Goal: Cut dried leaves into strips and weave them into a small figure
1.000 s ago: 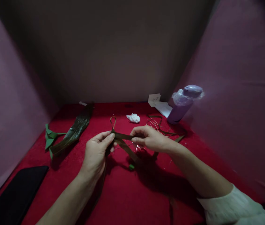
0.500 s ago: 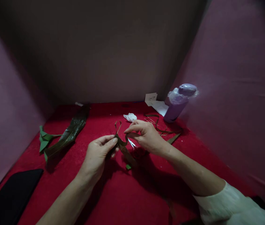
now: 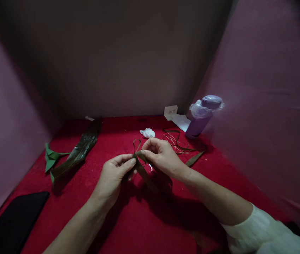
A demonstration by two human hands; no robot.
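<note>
Near the middle of the table, my left hand [image 3: 116, 173] pinches a dark green leaf strip [image 3: 145, 173] between thumb and fingers. A thin loop [image 3: 137, 144] of the strip stands up above the pinch. Just to the right, my right hand [image 3: 162, 155] is closed on another part of the strip, thumb against forefinger. The strip's lower length hangs down between the hands toward the red cloth. Red-handled scissors [image 3: 152, 171] lie behind the strip, partly hidden by it and my right hand.
Left lie a folded green leaf piece [image 3: 51, 158], a long glossy leaf [image 3: 86, 141] and a black flat object [image 3: 14, 220]. Beyond my hands are crumpled white tissue [image 3: 147, 133], thin sticks [image 3: 175, 143], white cards [image 3: 181, 122] and a purple bottle [image 3: 199, 123] wrapped in plastic. Walls enclose the red cloth [image 3: 144, 225].
My right hand has shifted slightly, bringing its part of the strip closer to my left thumb. The hanging strip has swung, and the scissors' blades are now mostly covered.
</note>
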